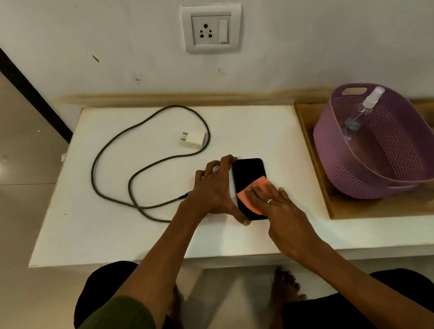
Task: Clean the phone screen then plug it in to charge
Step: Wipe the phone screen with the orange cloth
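Note:
A black phone [248, 173] lies screen up on the white table [81, 226]. My left hand [214, 190] grips the phone's left edge, fingers at the top corner and thumb at the bottom corner. My right hand [275, 206] presses an orange cloth [247, 196] flat on the lower half of the screen with straight fingers. A dark charging cable [142, 125] loops across the table to the left, and its white plug adapter [195, 138] lies unplugged. The cable's free end [185, 196] rests beside my left wrist. A wall socket [212, 29] sits above the table.
A purple basket [413, 167] stands on a wooden board [391, 203] at the right, with a clear spray bottle [365, 109] leaning inside. The floor drops away left of the table. My knees and bare feet are below the table's front edge.

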